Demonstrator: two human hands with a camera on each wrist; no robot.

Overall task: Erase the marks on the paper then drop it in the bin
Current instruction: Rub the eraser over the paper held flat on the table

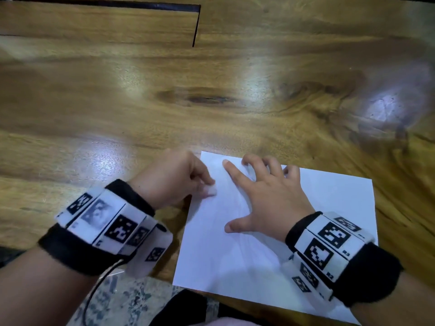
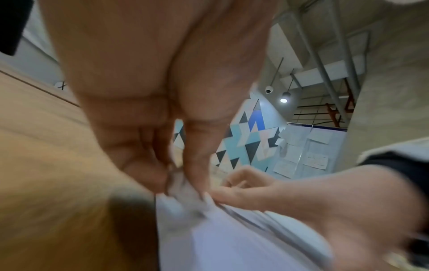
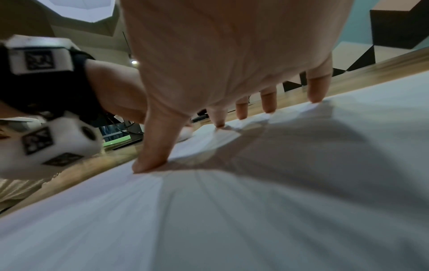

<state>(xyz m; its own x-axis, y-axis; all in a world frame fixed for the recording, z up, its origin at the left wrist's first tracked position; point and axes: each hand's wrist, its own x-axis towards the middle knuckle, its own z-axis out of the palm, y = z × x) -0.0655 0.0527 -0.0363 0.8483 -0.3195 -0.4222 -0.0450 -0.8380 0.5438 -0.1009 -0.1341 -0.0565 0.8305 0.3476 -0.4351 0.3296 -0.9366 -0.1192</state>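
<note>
A white sheet of paper (image 1: 329, 208) lies flat on the wooden table (image 1: 141, 102) near its front edge. My left hand (image 1: 179, 180) pinches a small white eraser (image 1: 210, 191) and holds it against the paper's left part. In the left wrist view the eraser (image 2: 183, 194) shows between thumb and fingers, blurred, on the paper (image 2: 232, 238). My right hand (image 1: 263, 196) is spread on the sheet, its fingertips (image 3: 150, 165) and thumb pressing the paper (image 3: 232, 210) down. Faint pencil lines cross the sheet. No bin is in view.
The wooden tabletop stretches far ahead and to both sides, with a dark slot (image 1: 195, 24) at the back left. The paper's near corner overhangs the table's front edge above a patterned floor (image 1: 122, 300). Both wrists wear marker bands.
</note>
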